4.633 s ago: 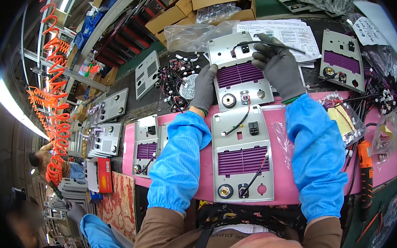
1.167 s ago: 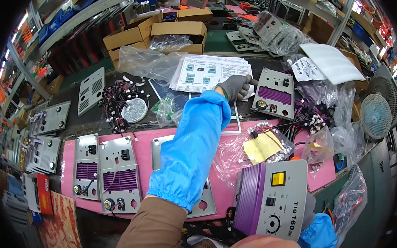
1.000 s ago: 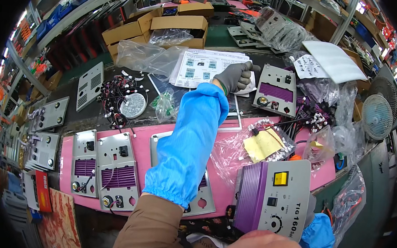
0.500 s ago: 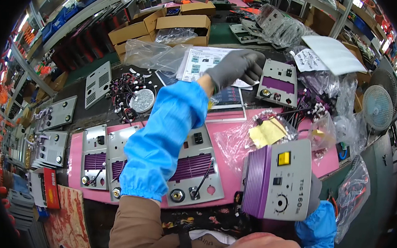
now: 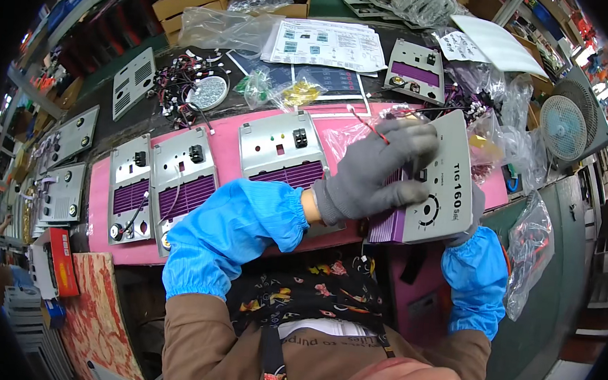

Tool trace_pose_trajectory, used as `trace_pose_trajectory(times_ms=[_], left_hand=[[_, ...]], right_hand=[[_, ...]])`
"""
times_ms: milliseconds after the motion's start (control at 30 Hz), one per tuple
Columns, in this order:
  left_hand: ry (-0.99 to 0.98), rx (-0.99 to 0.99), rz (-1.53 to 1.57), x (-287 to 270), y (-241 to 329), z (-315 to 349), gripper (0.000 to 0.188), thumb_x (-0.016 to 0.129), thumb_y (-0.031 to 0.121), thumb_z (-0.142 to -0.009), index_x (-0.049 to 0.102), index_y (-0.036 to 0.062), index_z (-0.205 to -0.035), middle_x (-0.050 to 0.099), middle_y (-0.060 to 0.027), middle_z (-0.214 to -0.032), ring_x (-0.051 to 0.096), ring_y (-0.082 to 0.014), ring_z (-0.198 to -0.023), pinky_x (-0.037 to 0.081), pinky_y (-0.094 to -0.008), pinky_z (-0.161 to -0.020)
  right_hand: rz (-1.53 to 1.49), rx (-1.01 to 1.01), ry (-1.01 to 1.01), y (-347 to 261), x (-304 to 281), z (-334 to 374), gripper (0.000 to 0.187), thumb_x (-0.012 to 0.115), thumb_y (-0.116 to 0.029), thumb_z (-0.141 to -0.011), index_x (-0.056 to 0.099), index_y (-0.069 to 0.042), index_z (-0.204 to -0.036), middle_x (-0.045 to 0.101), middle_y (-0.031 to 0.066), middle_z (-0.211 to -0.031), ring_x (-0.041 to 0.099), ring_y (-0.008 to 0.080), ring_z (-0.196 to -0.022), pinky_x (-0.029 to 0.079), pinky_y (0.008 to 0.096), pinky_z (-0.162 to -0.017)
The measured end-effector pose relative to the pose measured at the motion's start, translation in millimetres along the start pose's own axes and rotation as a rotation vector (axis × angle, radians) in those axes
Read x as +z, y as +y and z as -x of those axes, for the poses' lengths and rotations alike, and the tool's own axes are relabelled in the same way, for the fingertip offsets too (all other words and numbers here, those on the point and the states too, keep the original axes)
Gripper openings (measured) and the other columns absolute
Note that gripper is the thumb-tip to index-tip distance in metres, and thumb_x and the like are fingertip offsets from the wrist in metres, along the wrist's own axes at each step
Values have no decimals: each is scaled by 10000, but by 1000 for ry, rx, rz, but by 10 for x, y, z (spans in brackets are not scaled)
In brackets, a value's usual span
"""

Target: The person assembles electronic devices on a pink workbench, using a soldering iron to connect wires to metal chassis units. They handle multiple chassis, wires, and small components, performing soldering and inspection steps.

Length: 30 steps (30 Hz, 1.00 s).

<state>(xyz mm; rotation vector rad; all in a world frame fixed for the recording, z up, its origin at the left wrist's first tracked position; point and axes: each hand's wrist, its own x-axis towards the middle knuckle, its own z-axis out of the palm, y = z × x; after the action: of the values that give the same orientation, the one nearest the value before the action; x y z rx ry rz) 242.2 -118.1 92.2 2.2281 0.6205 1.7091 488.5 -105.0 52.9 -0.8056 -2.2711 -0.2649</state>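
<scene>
My right hand [image 5: 474, 213], in a grey glove, grips a grey front panel [image 5: 445, 174] with a purple ribbed side from its right edge, holding it tilted up above the pink mat. Across the panel's upper left lies my left hand [image 5: 381, 174], also gloved, thumb on the printed face and fingers bent. A thin red wire [image 5: 369, 127] with a small white connector sticks up from between its fingers; the other end is hidden. The hand covers the panel's yellow switch. To the left, several similar panels [image 5: 279, 136] with purple grilles lie on the pink mat [image 5: 234, 133].
Printed sheets [image 5: 327, 45] lie at the back, with bags of small green [image 5: 256, 87] and yellow parts [image 5: 300, 92] before them. A wire heap [image 5: 185, 85] sits at left. Another panel [image 5: 415, 71], plastic bags and a fan [image 5: 564, 127] stand at right.
My left hand has come back from the far side of the bench to the held panel, with the red wire now at its fingers. The view has shifted, and the right hand still holds the panel.
</scene>
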Motion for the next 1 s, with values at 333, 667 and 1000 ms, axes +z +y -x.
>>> trace_pose_trajectory(times_ms=[333,667,1000], left_hand=[[-197,-189,-96,-274,114,137,530,752,322,-816,608,83,-1267,582,-149,-1309,553,-308,-1195,440,-397,-1000],[-356,-209,-47,-364,336,-39,574,763,120,-814,548,66,-1344,661,-130,-1070,680,-260,-906,550,-323,-780],[-341,-187,100,-260,150,31,465,578,39,-963,518,159,-1409,623,1,-916,575,-85,-710,505,-204,-647]], right_hand=[[-658,316,-205,-541,-370,-541,360,745,-99,-758,639,-19,-1093,664,89,-918,672,211,-814,535,328,-716],[-379,42,-392,-505,-560,-742,219,698,-226,-843,613,-126,-1019,639,74,-762,655,316,-680,504,413,-567],[-481,101,-415,-410,-457,-720,155,661,-209,-883,632,-126,-1010,629,136,-726,629,368,-651,478,447,-547]])
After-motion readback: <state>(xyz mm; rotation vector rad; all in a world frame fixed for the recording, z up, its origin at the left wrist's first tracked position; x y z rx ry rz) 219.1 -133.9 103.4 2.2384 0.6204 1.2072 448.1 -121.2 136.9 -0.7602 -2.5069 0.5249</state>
